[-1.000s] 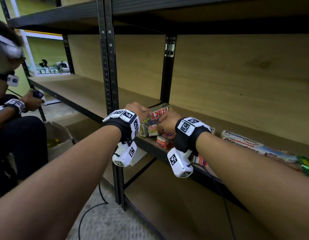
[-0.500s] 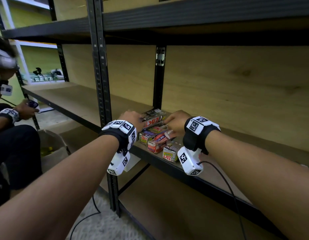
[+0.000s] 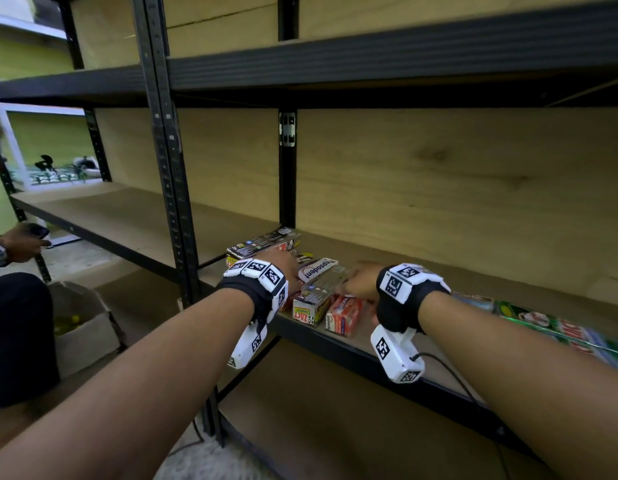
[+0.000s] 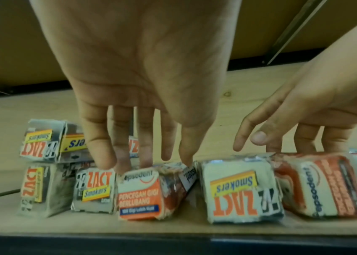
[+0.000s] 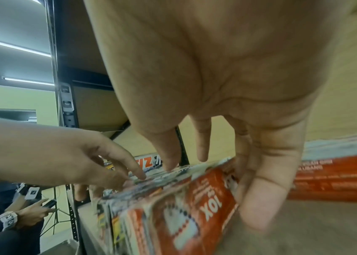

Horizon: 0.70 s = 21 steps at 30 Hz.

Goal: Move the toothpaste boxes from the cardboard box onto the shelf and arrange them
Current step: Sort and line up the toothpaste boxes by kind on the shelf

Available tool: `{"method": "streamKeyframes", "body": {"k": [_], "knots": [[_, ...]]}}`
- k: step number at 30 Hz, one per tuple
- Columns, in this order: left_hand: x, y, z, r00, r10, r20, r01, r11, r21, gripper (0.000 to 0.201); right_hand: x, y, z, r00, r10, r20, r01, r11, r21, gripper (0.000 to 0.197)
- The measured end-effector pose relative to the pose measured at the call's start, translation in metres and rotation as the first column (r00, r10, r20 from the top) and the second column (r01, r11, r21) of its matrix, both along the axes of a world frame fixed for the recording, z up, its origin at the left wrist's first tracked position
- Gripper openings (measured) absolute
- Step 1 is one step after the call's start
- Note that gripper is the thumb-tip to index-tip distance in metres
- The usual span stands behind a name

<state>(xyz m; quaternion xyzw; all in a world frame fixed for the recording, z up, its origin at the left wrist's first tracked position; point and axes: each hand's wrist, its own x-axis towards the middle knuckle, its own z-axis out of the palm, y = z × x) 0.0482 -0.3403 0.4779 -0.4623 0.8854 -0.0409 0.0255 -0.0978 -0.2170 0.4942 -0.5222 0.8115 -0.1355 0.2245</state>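
Observation:
Several toothpaste boxes lie in a row near the front edge of the wooden shelf (image 3: 439, 282), their ends facing me. Among them are grey ZACT boxes (image 4: 94, 191) and orange Pepsodent boxes (image 4: 138, 193). Two ZACT boxes (image 3: 262, 242) are stacked at the left end. My left hand (image 4: 142, 162) has straight fingers, tips touching the tops of a ZACT and a Pepsodent box. My right hand (image 4: 282, 143) rests its fingers on the orange Pepsodent box (image 5: 195, 207) at the right end, one finger down its right side. Neither hand grips anything.
Green boxes (image 3: 556, 327) lie further right on the same shelf. A black upright post (image 3: 169, 188) stands left of the boxes, and another shelf board (image 3: 369, 60) hangs above. A cardboard box (image 3: 82, 327) sits on the floor at lower left beside another seated person (image 3: 20, 237).
A second ago both hands held a bundle of ZACT boxes above the shelf edge. The boxes now lie on the shelf, and my hands rest flat on top of the row.

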Motion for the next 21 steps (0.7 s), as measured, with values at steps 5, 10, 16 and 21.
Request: {"method": "streamKeyframes", "body": {"k": [5, 10, 16, 21], "knots": [[-0.010, 0.002, -0.008, 0.996, 0.006, 0.087, -0.002, 0.999, -0.040, 0.045, 0.007, -0.007, -0.017, 1.000, 0.008, -0.001, -0.008, 1.000, -0.007, 0.038], [-0.018, -0.004, -0.007, 0.994, 0.080, 0.078, -0.080, 0.997, -0.007, 0.026, 0.011, -0.008, -0.024, 0.995, -0.029, 0.096, 0.038, 0.994, -0.099, 0.045], [-0.027, -0.027, -0.008, 0.982, 0.184, 0.040, -0.187, 0.979, 0.079, 0.033, 0.004, 0.000, -0.022, 0.970, -0.064, 0.233, 0.097, 0.986, -0.133, 0.012], [-0.029, -0.034, -0.016, 0.983, 0.176, 0.046, -0.181, 0.973, 0.142, 0.033, -0.008, 0.005, -0.031, 0.893, -0.137, 0.428, 0.241, 0.950, -0.198, 0.016]]}}
